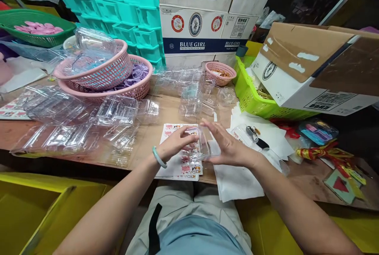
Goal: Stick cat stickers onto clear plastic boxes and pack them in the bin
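In front of me, just over the table edge, a clear plastic box (205, 144) sits between my two hands. My right hand (229, 146) grips it from the right, its fingers at the far edge and its thumb near the bottom. My left hand (179, 141), with a pale green bangle at the wrist, has its fingers bent against the left side of the box; its exact grip is hard to see. Under the hands lies a sticker sheet (170, 164) printed with cartoon cats and pink lettering. White paper sheets (237, 184) lie beneath my right hand.
Many clear plastic boxes (117, 111) cover the table's left, more (189, 97) the back. Pink baskets (103, 95) stand left, a small pink basket (220, 73) behind. A lime crate (251, 95) holds a tilted carton (302, 65). Red-gold ribbon (322, 152) lies right.
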A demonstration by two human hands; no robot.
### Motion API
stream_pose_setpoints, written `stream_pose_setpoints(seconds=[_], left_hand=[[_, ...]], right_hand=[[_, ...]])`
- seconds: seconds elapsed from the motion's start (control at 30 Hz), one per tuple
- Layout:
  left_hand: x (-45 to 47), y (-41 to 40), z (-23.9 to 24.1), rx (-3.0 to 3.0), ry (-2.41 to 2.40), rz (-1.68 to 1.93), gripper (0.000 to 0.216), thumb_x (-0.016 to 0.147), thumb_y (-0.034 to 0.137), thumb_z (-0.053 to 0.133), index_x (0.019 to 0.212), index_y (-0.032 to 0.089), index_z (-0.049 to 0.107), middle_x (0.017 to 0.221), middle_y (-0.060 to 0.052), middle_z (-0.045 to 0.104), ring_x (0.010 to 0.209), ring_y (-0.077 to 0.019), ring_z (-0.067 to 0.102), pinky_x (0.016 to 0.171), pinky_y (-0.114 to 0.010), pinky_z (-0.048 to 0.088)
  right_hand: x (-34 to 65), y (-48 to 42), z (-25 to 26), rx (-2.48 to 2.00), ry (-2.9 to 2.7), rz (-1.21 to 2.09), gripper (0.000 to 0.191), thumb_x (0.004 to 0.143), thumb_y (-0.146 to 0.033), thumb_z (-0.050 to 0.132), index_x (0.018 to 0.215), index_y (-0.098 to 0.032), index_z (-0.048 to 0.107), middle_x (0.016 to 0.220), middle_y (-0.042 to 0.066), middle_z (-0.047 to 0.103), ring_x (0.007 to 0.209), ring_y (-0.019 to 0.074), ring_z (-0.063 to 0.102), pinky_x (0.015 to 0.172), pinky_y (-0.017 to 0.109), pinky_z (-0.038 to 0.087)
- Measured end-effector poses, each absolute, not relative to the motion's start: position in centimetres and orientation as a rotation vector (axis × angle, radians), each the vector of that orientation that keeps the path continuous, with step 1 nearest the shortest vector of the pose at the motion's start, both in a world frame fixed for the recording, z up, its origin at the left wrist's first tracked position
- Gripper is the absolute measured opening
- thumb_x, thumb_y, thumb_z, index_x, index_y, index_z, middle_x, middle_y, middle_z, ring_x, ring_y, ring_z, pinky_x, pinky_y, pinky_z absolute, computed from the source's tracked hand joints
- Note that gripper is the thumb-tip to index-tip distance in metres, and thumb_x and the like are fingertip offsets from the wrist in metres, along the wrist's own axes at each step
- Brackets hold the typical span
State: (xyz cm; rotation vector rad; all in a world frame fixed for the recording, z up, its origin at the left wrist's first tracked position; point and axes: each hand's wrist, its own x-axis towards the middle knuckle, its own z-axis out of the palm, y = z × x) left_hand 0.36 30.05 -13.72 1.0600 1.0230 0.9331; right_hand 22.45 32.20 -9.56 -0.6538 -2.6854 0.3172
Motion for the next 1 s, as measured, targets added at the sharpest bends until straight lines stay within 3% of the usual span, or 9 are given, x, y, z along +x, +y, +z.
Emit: stream_pose_setpoints(seconds=[0.13,0.27,0.4,0.53,0.63,0.73,0.8,0.9,1.0], left_hand=[[-1.3,28.3,-15.2,0.723,0.956,1.197,0.041,0.073,0.036,0.070,0.109,0.020,0.057,0.095,-0.005,0.065,0.079,-0.0154,0.064,0.072,-0.030,0.053],[-1.0,26.0,-16.3,0.445,0.822,1.396,0.054,0.072,0.025,0.071,0.119,0.029,0.047,0.107,-0.003,0.063,0.097,-0.0182,0.066,0.091,-0.035,0.051],[1.0,24.5,-16.6,0.363,0.867,1.520,0.052,0.071,0.023,0.074,0.113,0.029,0.043,0.114,-0.002,0.061,0.104,-0.0168,0.064,0.099,-0.035,0.046],[2.0,23.7,-16.4,0.437,0.867,1.435,0.050,0.077,0.034,0.070,0.118,0.030,0.042,0.112,-0.003,0.062,0.105,-0.0166,0.062,0.094,-0.034,0.048],[1.5,23.5,-16.4,0.536,0.815,1.347,0.046,0.085,0.042,0.061,0.126,0.030,0.044,0.112,-0.005,0.062,0.105,-0.0177,0.061,0.089,-0.033,0.049],[0.6,23.6,-16.9,0.553,0.768,1.325,0.043,0.085,0.039,0.060,0.125,0.027,0.050,0.115,-0.006,0.060,0.105,-0.0192,0.061,0.093,-0.034,0.047],[0.2,23.8,-17.4,0.518,0.795,1.367,0.041,0.083,0.036,0.063,0.122,0.027,0.052,0.113,-0.005,0.060,0.104,-0.0178,0.061,0.097,-0.033,0.045],[0.3,23.9,-17.9,0.459,0.829,1.404,0.041,0.082,0.035,0.066,0.119,0.027,0.052,0.111,-0.003,0.060,0.102,-0.0142,0.060,0.099,-0.031,0.041],[0.7,23.9,-18.2,0.447,0.815,1.416,0.039,0.083,0.038,0.065,0.118,0.027,0.052,0.108,-0.002,0.060,0.102,-0.0126,0.058,0.099,-0.029,0.041]], right_hand=[[25.2,36.7,-11.2,-0.945,-2.584,0.376,0.116,0.071,-0.033,0.076,0.151,-0.031,-0.008,0.156,0.012,0.022,0.136,0.0273,0.038,0.110,0.051,0.033],[26.4,39.1,-12.0,-1.213,-2.529,0.377,0.121,0.062,-0.036,0.082,0.152,-0.028,0.001,0.157,0.015,0.020,0.142,0.0339,0.026,0.112,0.056,0.027],[22.8,35.1,-11.7,-0.984,-2.336,0.382,0.122,0.064,-0.044,0.082,0.151,-0.029,-0.003,0.157,0.015,0.018,0.145,0.0315,0.017,0.115,0.056,0.022],[18.3,30.1,-13.7,-0.660,-2.273,0.641,0.096,0.084,-0.031,0.067,0.150,-0.031,-0.002,0.142,0.014,0.045,0.130,0.0223,0.048,0.107,0.046,0.040],[17.4,29.0,-15.7,-0.702,-2.117,0.759,0.083,0.090,-0.024,0.057,0.150,-0.031,-0.001,0.123,0.010,0.059,0.118,0.0180,0.058,0.103,0.042,0.045],[18.3,29.3,-15.8,-0.737,-2.129,0.855,0.099,0.078,-0.033,0.073,0.150,-0.031,0.005,0.143,0.013,0.043,0.135,0.0234,0.041,0.109,0.046,0.038],[18.8,29.4,-14.9,-0.772,-2.077,0.906,0.098,0.068,-0.040,0.081,0.147,-0.030,0.024,0.152,0.011,0.030,0.141,0.0275,0.030,0.113,0.047,0.033],[18.6,28.7,-13.3,-0.871,-1.740,1.025,0.044,0.075,-0.044,0.074,0.112,-0.025,0.060,0.122,0.007,0.059,0.115,0.0224,0.057,0.099,0.039,0.046],[17.4,27.7,-12.8,-1.034,-1.539,1.239,0.023,0.081,-0.042,0.068,0.082,-0.020,0.065,0.071,0.000,0.064,0.068,0.0134,0.061,0.069,0.028,0.052]])
